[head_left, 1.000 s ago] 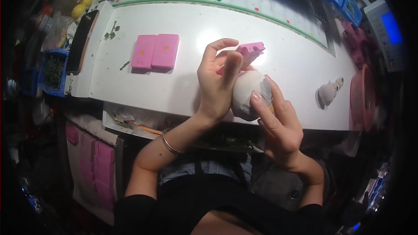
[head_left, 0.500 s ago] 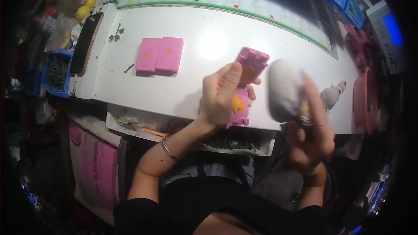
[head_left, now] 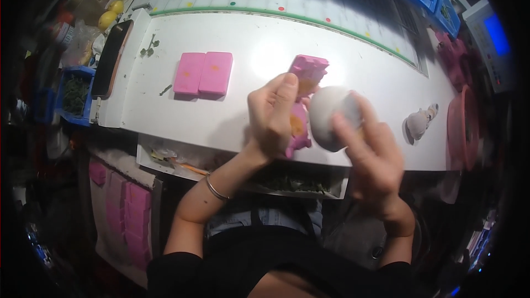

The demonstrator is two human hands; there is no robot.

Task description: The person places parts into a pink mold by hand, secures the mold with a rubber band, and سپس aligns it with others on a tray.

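A: Any lettering to log?
B: None readable. Nearest candidate: the keypad device (head_left: 488, 38), right edge. Blue display (head_left: 493, 32) lit; characters too small to make out.
A: Far left?
B: Pale label (head_left: 67, 35) on a container among the clutter. Printing blurred, words lost.
A: Pink blocks (head_left: 216, 73) on the tabletop (head_left: 165, 113)?
B: Orange patch on each upper face. Can't be read as letter or number.
A: Signs elsewhere?
B: Coloured dots (head_left: 281, 9) behind the green strip (head_left: 254, 11): yellow, green, red. Meaning can't be told.
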